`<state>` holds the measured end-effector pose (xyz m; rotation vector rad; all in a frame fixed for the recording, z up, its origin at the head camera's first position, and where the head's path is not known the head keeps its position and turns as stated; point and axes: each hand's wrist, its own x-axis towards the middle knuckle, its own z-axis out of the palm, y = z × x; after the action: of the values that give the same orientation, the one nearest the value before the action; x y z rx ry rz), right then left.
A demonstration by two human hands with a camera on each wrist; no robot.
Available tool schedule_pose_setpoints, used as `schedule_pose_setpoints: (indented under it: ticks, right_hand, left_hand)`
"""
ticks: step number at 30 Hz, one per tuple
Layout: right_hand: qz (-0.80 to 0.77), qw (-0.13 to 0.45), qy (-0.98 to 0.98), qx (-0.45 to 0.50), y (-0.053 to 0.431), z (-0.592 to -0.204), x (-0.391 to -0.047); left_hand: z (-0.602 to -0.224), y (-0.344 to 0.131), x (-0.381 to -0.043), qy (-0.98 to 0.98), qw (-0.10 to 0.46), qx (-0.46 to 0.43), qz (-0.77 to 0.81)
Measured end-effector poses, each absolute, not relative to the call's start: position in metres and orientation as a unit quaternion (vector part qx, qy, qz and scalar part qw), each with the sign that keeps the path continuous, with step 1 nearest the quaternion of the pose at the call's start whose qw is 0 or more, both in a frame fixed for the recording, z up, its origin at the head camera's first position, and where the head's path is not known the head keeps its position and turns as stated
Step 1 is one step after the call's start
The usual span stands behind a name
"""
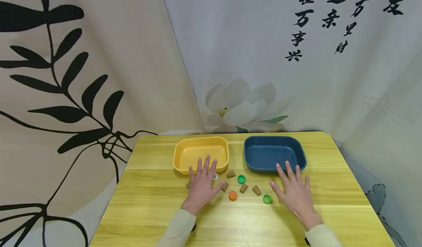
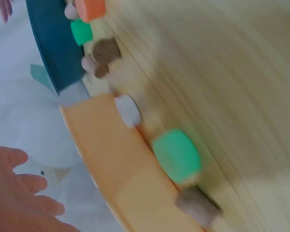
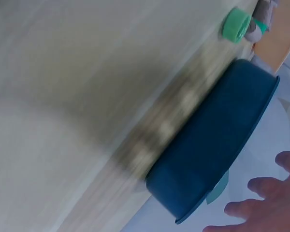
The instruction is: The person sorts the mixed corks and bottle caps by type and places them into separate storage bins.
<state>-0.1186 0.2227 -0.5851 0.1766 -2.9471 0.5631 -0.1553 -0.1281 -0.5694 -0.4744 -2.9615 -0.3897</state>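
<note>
My left hand (image 1: 202, 186) hovers with spread fingers over the front edge of the yellow tray (image 1: 197, 150), holding nothing. Fingers apart, my right hand (image 1: 296, 195) is above the table, its fingertips overlapping the front rim of the blue tray (image 1: 273, 153). Between the hands lie a green bottle cap (image 1: 241, 179), a second green cap (image 1: 267, 199), an orange cap (image 1: 232, 195) and several brown corks (image 1: 243, 188). A white cap (image 1: 215, 176) sits by the yellow tray. The left wrist view shows another green cap (image 2: 178, 155), hidden under my left hand in the head view.
Both trays stand side by side at the back of the yellow wooden table (image 1: 138, 210), with a gap between them. Behind the table's far edge hangs a printed curtain (image 1: 329, 93). Another cork (image 1: 188, 184) lies just left of my left hand.
</note>
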Motion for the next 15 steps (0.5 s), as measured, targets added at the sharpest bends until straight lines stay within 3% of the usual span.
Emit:
schedule_pose_setpoints:
  ticks: [15]
  right_hand:
    - [0.142,0.106,-0.977,0.121,0.188,-0.594,-0.098]
  left_hand:
    - [-0.564,-0.074,-0.172,-0.966,0.053,-0.228,-0.109]
